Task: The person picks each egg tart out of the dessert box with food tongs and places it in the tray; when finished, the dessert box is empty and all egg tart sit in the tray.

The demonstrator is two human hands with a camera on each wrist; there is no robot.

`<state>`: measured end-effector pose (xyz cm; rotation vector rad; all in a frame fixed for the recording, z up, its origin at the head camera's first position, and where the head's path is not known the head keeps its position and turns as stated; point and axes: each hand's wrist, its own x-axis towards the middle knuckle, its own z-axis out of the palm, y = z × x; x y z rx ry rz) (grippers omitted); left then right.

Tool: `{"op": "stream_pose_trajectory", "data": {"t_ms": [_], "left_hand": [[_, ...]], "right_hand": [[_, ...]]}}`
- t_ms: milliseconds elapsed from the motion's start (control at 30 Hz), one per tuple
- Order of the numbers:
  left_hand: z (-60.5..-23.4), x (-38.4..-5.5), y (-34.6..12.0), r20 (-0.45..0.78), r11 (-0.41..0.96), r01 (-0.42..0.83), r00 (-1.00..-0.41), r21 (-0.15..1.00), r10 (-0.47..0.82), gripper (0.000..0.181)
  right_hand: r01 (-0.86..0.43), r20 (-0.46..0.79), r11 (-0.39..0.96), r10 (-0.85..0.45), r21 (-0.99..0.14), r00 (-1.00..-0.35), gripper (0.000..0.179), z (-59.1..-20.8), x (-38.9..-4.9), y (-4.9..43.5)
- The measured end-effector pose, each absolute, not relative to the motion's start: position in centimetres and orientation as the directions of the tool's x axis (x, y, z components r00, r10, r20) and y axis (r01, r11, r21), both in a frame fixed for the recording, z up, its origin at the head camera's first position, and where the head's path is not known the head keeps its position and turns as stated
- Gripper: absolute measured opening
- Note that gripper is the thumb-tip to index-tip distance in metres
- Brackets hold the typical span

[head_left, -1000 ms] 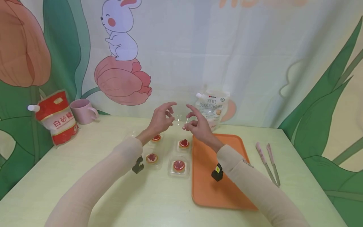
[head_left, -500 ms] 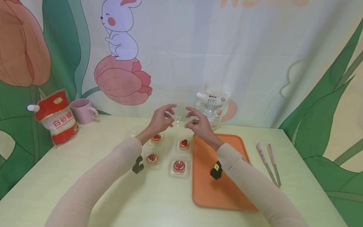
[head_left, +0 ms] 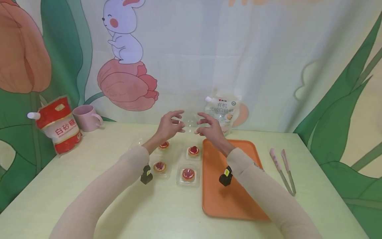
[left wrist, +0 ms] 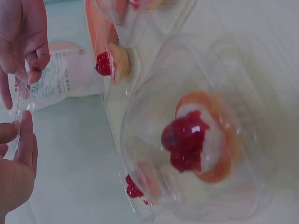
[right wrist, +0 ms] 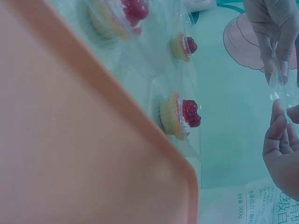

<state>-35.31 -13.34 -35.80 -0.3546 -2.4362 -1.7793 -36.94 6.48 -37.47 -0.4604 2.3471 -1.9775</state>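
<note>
Together we hold a clear plastic lid [head_left: 188, 124] lifted above the table, caught between both hands: our left hand [head_left: 168, 126] pinches its left edge with curled fingertips [left wrist: 23, 135] and our right hand [head_left: 210, 129] pinches the right edge in the same way, so the lid lies straight between the two, equally near to each, its broad face running from hand to hand. It is so transparent that its exact outline is hard to make out. Just below and nearer to us than the hands sit four small clear plastic cups, each holding one tart topped with red fruit: one tart [head_left: 164, 145] under the left hand, one [head_left: 194, 150] under the right hand, and two more [head_left: 159, 166] [head_left: 188, 174] closer to our forearms. Beside the right wrist lies an orange tray [head_left: 232, 202] with nothing on it. Beyond the right hand stands a white sugar pouch [head_left: 222, 111]; well off to the right of it lie pink-handled tongs [head_left: 282, 169]. Far out past the left hand stand a pink mug [head_left: 85, 118] and a red sugar bag [head_left: 58, 124].
</note>
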Motion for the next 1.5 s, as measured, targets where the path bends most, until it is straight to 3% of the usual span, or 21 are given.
{"op": "stream_pose_trajectory", "data": {"t_ms": [300,700,1133,1500], "left_hand": [[-35.1,-37.2,-14.8,0.094,0.401,0.194,-0.962,0.895,0.255,0.057],[-35.5,-40.1,-15.7,-0.054,0.678,0.136,-0.966,0.723,0.252,0.062],[-37.5,-42.2,-14.6,-0.108,0.716,0.122,-0.958,0.687,0.267,0.063],[-37.1,-42.4,-14.1,-0.171,0.789,0.121,-0.946,0.603,0.276,0.064]], "right_hand": [[-0.202,0.116,0.236,-0.332,-0.951,-0.936,0.058,-36.7,-38.2,6.3],[-0.127,-0.013,0.346,-0.374,-0.93,-0.928,0.057,-37.8,-41.0,4.8],[-0.05,-0.139,0.471,-0.359,-0.881,-0.923,0.056,-39.4,-42.8,5.0],[-0.092,-0.166,0.541,-0.409,-0.836,-0.897,0.058,-39.6,-43.5,5.4]]}}
